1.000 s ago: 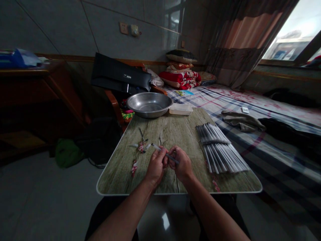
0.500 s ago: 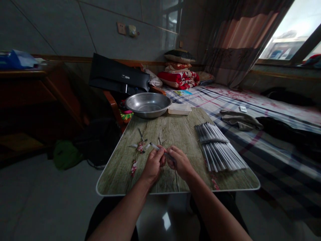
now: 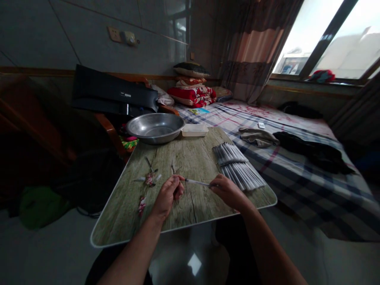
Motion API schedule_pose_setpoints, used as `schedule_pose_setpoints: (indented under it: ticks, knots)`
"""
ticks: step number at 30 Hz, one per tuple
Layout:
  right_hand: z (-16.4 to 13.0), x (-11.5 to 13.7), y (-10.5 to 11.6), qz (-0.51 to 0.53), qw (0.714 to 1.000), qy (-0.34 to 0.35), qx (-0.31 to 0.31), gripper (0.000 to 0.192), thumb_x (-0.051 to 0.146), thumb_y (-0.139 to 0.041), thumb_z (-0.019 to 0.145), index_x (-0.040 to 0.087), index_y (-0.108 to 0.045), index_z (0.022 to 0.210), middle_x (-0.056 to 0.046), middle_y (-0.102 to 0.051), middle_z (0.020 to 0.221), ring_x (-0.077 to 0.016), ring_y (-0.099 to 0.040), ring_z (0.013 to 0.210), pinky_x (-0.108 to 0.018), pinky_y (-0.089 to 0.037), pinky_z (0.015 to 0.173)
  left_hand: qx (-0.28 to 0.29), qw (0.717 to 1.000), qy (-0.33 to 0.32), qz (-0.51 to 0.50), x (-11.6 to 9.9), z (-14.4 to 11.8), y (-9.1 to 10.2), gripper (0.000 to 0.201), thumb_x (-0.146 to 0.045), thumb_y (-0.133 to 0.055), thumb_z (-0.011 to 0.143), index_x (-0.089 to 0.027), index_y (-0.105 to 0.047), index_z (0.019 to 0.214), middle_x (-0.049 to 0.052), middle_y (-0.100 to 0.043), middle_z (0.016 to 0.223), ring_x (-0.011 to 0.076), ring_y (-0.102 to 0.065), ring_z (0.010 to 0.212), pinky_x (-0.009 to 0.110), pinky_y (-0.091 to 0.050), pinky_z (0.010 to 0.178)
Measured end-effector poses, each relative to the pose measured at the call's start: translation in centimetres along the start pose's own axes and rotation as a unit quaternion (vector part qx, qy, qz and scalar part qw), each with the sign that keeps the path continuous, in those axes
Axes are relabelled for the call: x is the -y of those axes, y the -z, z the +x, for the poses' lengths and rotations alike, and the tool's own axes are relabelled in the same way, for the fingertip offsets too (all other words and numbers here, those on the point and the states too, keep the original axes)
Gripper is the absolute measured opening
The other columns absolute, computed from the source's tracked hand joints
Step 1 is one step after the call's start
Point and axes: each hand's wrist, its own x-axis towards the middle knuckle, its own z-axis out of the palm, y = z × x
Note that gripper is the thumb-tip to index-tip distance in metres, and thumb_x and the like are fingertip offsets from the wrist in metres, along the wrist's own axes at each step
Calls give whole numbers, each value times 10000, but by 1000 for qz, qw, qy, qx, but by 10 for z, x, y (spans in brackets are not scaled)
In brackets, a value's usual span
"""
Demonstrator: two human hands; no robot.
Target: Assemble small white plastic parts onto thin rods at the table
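Note:
My right hand (image 3: pixel 225 189) pinches one end of a thin, pale pen (image 3: pixel 197 182), which lies nearly level above the table. The pen's dark end points left and comes right up to the fingers of my left hand (image 3: pixel 170 192). Those fingers are curled closed; whatever is inside them is hidden. To the right, pale pens (image 3: pixel 245 176) with dark tips lie side by side in two overlapping rows. Loose small parts, among them a dark stick (image 3: pixel 149 163) and a short whitish piece (image 3: pixel 158 177), are scattered on the left of the table.
The wood-patterned table (image 3: pixel 118 225) has a pale rim. At its far edge stand a wide metal basin (image 3: pixel 156 128) and a shallow white tray (image 3: pixel 194 130). A bed with a plaid sheet (image 3: pixel 285 186) adjoins on the right. A black monitor (image 3: pixel 113 93) rests on a chair behind.
My hands have moved apart, the right one going rightward with the pen's end, so a length of the pen now shows between them. The whole view has turned toward the right.

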Motion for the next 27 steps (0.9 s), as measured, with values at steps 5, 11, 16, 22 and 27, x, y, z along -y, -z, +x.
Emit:
schedule_pose_setpoints:
  ticks: [5,11,16,22,27]
  knots:
    - [-31,-40,35,-151,970,-116,-148,232,283,-509,866,165,-708,880,-68,-598,847,-177,-569,765,-285,-414,709,20,1000,11,14,2,0,1,343,-499,-582,821,-166,-563,900,-52,-501,537,56,-357,424,166,-247,398]
    - [-36,-57,52,-246,939,-170,-171,228,241,-489,844,164,-629,1007,-66,-645,882,-176,-568,735,-281,-373,685,26,999,32,23,4,-1,4,319,-470,-614,801,-174,-554,903,-61,-496,542,51,-351,429,160,-240,405]
    - [-27,-58,46,-309,918,-197,-150,173,190,-485,837,168,-588,974,-81,-651,947,-198,-573,851,-280,-347,703,25,999,39,23,5,-1,7,305,-452,-627,794,-183,-550,914,-63,-497,548,51,-344,428,160,-235,402]
    - [-21,-54,41,-366,899,-216,-108,167,192,-477,868,182,-595,987,-95,-645,989,-217,-551,944,-288,-339,732,29,998,43,29,2,-3,6,288,-432,-634,791,-178,-557,903,-58,-504,556,49,-346,437,158,-244,411]
    - [-19,-52,36,-406,883,-217,-89,180,177,-462,873,173,-614,969,-112,-636,984,-232,-542,941,-305,-344,770,33,998,42,29,1,-4,5,290,-429,-647,779,-175,-562,889,-56,-503,556,47,-345,435,159,-236,411]
